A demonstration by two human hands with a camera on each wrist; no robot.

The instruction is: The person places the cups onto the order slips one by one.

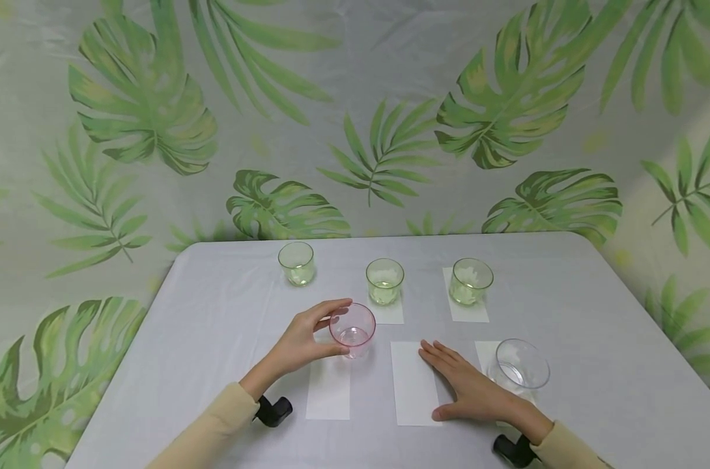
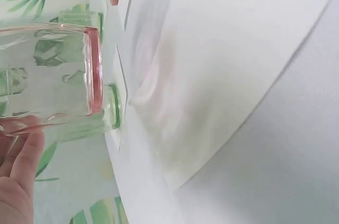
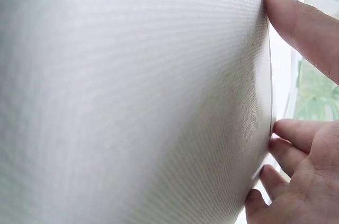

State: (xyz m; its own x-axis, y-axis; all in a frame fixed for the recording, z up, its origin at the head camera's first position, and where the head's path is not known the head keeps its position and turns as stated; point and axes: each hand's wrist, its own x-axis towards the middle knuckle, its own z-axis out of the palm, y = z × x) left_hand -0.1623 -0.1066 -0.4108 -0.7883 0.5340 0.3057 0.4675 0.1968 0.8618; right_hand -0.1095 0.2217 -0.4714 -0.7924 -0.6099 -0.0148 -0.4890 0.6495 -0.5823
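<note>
My left hand [image 1: 296,342] grips a pink-tinted glass cup [image 1: 353,333] by its side, thumb in front and fingers behind. In the left wrist view, the cup's pink base [image 2: 94,70] hangs over the cloth, with a white paper rectangle [image 1: 329,394] close by. My right hand [image 1: 475,392] rests at the right edge of the middle paper rectangle [image 1: 412,384], its fingers extended and thumb spread. The right wrist view shows those fingertips [image 3: 283,128] touching down at the paper's edge. Just right of this hand stands a clear glass cup [image 1: 522,365].
Three green-tinted glass cups stand along the back: a left one [image 1: 297,266] on the cloth, a middle one [image 1: 384,283] and a right one [image 1: 471,283] on paper rectangles. The clear cup also overlaps a paper [image 1: 485,352]. A white cloth [image 1: 226,306] covers the table.
</note>
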